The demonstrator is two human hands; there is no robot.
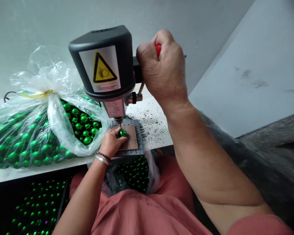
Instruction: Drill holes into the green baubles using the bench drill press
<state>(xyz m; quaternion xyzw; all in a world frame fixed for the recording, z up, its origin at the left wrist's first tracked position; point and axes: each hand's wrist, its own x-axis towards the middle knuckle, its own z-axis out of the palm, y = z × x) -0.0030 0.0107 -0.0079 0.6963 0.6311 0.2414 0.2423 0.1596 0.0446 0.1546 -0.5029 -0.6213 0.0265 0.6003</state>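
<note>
Two hands are busy at a black drill machine (105,58) on a white table (1,176). The left hand (110,143) has its thumb and a pointing finger bent around one shiny green ball (123,133). They are open just as wide as the ball and pinch its sides. The other fingers are partly hidden, so I cannot tell how they bend. The ball sits on a flat brown board (131,141), nearer its back edge than its front edge. The board lies on the gray base (140,143), by the table's front edge. A thin drill bit (121,126) points down at the ball's top; I cannot tell if it has gone in.

The right hand (163,62) is curled tight in a fist around a red knob (158,50), up beside the machine.

A big clear bag (74,143) fills the table's left side, up to the front edge. It is full of green balls, tied with a yellow string (40,94), and has a gap in its side. Below the front edge, a smaller clear bag (154,173) has more green balls. A dark box (1,199), lower left, holds green balls too. Dark crumbs (150,130) lie right of the base.
</note>
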